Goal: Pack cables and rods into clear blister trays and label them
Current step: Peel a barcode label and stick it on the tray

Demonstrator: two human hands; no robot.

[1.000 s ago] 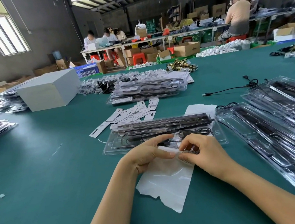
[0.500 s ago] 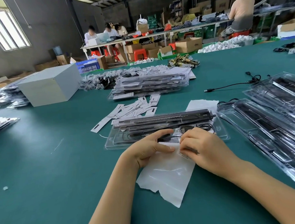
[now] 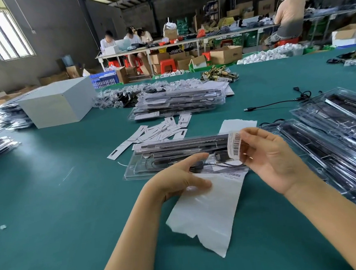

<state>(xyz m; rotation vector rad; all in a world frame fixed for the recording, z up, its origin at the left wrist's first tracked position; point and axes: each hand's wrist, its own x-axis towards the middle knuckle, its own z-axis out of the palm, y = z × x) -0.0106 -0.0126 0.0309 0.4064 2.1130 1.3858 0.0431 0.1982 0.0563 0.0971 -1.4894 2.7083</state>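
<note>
Label (image 3: 235, 144) pinched in your right hand (image 3: 268, 157), thumb and fingertips gripping its edge, hanging just above tray's right end. Tray (image 3: 183, 155) lies long axis left-right, directly below your fingers. Left hand (image 3: 180, 177) relaxed, fingers extended, resting on backing sheet (image 3: 208, 209) at tray's near edge. Right hand nearer; bring label straight down.

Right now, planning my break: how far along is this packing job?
Done: a stack of sealed clear blister packs. In hand: right hand pinches a white barcode label above the filled clear tray; left hand rests on the backing sheet. Left: trays at right.
</note>
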